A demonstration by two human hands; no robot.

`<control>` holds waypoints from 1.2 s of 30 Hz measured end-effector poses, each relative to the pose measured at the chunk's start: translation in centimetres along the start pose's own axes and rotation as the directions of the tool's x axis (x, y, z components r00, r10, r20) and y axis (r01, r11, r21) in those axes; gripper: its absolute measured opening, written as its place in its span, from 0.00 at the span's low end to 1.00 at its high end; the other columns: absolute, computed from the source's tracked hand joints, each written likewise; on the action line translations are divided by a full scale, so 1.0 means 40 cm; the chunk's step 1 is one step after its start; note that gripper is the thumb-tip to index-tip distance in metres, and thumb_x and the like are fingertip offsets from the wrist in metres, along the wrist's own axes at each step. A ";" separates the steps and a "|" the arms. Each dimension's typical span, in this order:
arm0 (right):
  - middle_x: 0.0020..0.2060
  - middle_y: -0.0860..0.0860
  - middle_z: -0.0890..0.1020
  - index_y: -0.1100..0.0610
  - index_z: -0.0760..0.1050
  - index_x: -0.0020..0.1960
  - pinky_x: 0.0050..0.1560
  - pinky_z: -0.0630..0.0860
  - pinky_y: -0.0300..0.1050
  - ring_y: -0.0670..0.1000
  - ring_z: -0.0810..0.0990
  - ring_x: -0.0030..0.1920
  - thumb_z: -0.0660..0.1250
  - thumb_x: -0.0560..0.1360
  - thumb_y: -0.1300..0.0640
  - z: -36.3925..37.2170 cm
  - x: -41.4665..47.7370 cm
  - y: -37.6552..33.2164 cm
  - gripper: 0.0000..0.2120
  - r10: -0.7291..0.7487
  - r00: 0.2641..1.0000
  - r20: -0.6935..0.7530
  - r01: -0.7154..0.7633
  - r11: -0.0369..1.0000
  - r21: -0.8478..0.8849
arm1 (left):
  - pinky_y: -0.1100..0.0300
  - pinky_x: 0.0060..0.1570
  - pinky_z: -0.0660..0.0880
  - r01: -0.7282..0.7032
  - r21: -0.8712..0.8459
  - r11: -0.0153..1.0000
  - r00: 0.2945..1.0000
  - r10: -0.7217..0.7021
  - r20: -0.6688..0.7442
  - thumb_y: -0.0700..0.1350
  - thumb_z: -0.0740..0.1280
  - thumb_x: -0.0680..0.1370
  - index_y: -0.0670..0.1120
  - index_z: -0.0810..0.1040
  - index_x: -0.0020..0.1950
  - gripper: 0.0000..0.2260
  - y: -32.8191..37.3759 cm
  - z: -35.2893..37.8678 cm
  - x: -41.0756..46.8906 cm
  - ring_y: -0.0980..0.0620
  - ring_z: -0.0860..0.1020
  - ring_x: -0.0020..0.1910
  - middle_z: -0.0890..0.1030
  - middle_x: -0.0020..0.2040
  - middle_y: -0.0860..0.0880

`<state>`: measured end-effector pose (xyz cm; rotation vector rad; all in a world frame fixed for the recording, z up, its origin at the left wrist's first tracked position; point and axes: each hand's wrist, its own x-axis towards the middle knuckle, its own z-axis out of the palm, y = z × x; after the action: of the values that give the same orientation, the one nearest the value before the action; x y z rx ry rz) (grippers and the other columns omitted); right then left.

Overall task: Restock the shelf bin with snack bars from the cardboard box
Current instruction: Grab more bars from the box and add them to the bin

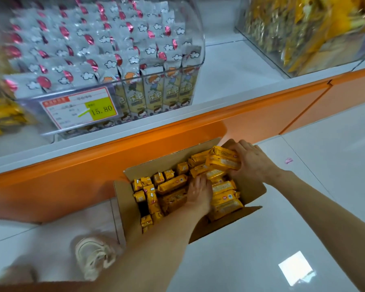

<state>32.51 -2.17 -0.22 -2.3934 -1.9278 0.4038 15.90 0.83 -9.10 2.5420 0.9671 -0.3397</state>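
a: head view. what is there to count?

b: one cardboard box (252,191), open on the white floor (261,260), close against the orange shelf front (135,157). two hands are in it. there are two clear bins on the shelf above. one bin (135,79) is packed with silver packs and carries one price tag (80,108) reading 15.80. the other bin (346,49) holds yellow packs, blurred.

a: and the snack bars?

b: the yellow snack bars (173,184) are all in the box, too many and too overlapped to count. along its left side small ones stand on end. the rest lie flat, long axes mostly left to right, some tilted.

a: the hands?

b: the right hand (251,163) is at the far right corner, fingers curled round a small stack of bars, two or three as far as i can tell. the stack sits above the others, long axis left to right, right end dipping. the left hand (198,191) lies palm down on the bars mid-box, fingers stretched forward, gripping nothing.

a: anything else?

b: one pale shoe (93,258) near the box's near left corner, and one pink scrap (288,160) on the floor to the right.
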 end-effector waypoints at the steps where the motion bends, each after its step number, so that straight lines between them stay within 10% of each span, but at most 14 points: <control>1: 0.52 0.49 0.71 0.52 0.66 0.65 0.56 0.64 0.44 0.51 0.71 0.54 0.73 0.65 0.44 -0.002 -0.001 -0.010 0.33 0.001 1.000 -0.001 -0.001 1.000 0.018 | 0.51 0.68 0.58 0.004 -0.007 1.000 1.000 -0.004 0.002 0.47 0.72 0.71 0.40 0.59 0.72 0.35 0.001 0.002 -0.002 0.42 0.59 0.69 0.60 0.71 0.41; 11: 0.55 0.51 0.71 0.54 0.66 0.66 0.59 0.62 0.46 0.51 0.67 0.56 0.55 0.57 0.34 -0.084 -0.060 -0.091 0.42 -0.042 0.997 -0.065 0.047 0.996 0.078 | 0.54 0.66 0.59 -0.178 -0.151 0.972 0.984 0.178 -0.014 0.55 0.72 0.70 0.46 0.62 0.69 0.33 -0.148 -0.235 -0.141 0.47 0.60 0.65 0.63 0.64 0.47; 15: 0.59 0.50 0.72 0.52 0.66 0.69 0.60 0.60 0.45 0.52 0.69 0.59 0.67 0.64 0.40 -0.152 -0.114 -0.179 0.36 -0.151 0.978 -0.141 0.164 0.982 0.090 | 0.60 0.61 0.61 -0.251 -0.130 0.959 0.967 0.243 -0.075 0.59 0.72 0.65 0.48 0.66 0.65 0.33 -0.221 -0.350 -0.289 0.52 0.63 0.60 0.65 0.59 0.48; 22: 0.54 0.42 0.74 0.51 0.70 0.64 0.53 0.58 0.36 0.39 0.67 0.52 0.64 0.61 0.36 -0.316 -0.223 -0.383 0.35 -0.327 0.864 -0.383 0.399 0.909 0.123 | 0.75 0.54 0.63 -0.336 -0.192 0.922 0.883 0.238 -0.405 0.59 0.69 0.63 0.50 0.72 0.61 0.29 -0.329 -0.552 -0.637 0.62 0.68 0.52 0.69 0.51 0.56; 29: 0.52 0.42 0.71 0.53 0.70 0.63 0.52 0.67 0.46 0.39 0.65 0.49 0.76 0.63 0.48 -0.473 -0.251 -0.569 0.31 -0.392 0.756 -0.524 0.516 0.849 0.109 | 0.65 0.52 0.68 -0.178 -0.263 0.948 0.694 -0.069 -0.717 0.63 0.66 0.59 0.44 0.72 0.62 0.36 -0.438 -0.707 -0.871 0.55 0.70 0.50 0.69 0.50 0.50; 36: 0.51 0.42 0.70 0.56 0.70 0.64 0.54 0.67 0.48 0.39 0.65 0.50 0.77 0.66 0.53 -0.555 -0.197 -0.697 0.30 -0.426 0.716 -0.553 0.535 0.843 0.043 | 0.53 0.61 0.66 0.288 -0.409 0.866 0.605 -0.496 -0.623 0.66 0.71 0.60 0.43 0.73 0.65 0.41 -0.599 -0.808 -0.754 0.41 0.71 0.60 0.75 0.60 0.40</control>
<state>9.42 -0.60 28.00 -1.5446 -2.0051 -0.0868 -19.69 14.10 23.86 2.1640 1.7360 0.7093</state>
